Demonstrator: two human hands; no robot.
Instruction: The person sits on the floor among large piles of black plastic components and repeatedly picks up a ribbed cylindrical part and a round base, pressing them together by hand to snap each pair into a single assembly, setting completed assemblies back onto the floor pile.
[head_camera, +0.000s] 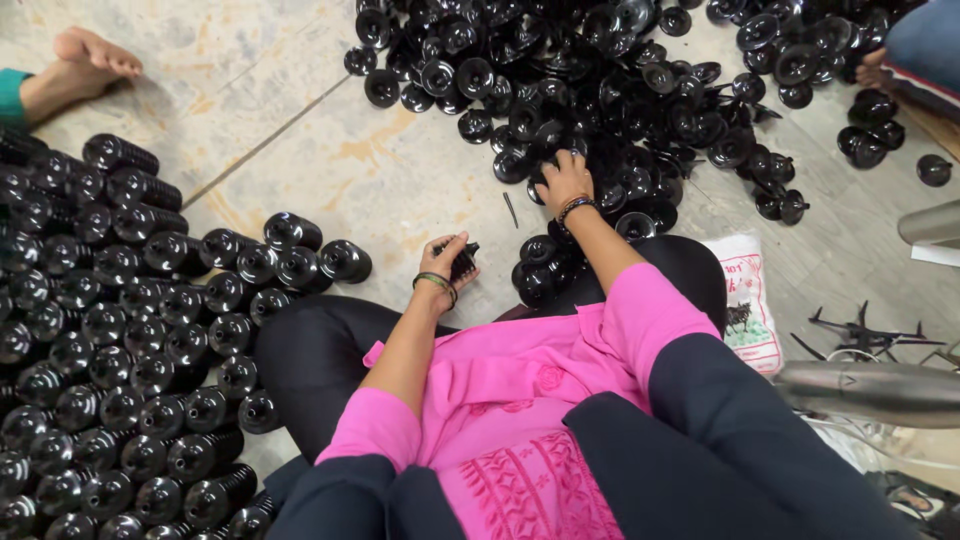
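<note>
I sit on the floor in a pink top and black trousers. My left hand is closed around a small black plastic part just in front of my knee. My right hand reaches forward, fingers spread, into a big loose heap of black round plastic parts; what it grips is hidden among them. A few of the same black parts lie against my right knee. On my left, several rows of stacked black ribbed pieces lie side by side on the floor.
Another person's bare foot rests at the far left; another person's hand touches the heap at the far right. A white printed bag lies right of my knee. A thin stick lies on the tiled floor. Metal pipes at right.
</note>
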